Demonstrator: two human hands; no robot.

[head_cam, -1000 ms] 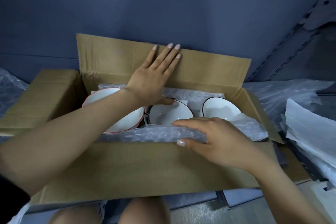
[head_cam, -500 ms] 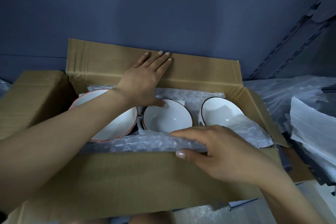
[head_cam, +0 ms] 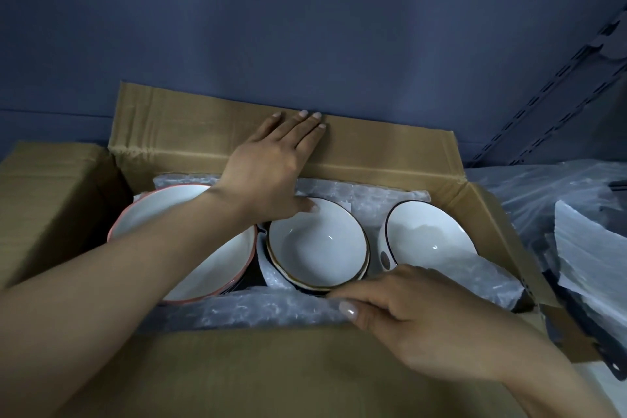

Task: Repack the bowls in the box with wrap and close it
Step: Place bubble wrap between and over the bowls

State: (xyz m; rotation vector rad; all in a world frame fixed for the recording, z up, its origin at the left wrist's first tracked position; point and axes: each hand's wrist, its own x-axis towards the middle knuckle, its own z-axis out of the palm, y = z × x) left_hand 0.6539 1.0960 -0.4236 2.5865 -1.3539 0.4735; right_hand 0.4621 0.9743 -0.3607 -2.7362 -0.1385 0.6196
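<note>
Your left hand [head_cam: 268, 166] lies flat against the cardboard box's far flap [head_cam: 373, 146]. Your right hand [head_cam: 417, 319] pinches the bubble wrap [head_cam: 258, 309] along the near edge; the three bowls [head_cam: 317, 244] lie just beyond it.

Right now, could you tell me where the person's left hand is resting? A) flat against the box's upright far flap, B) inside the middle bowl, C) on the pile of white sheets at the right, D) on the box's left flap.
A: the left hand lies with straight fingers flat against the far flap of the box, above the bowls.
</note>
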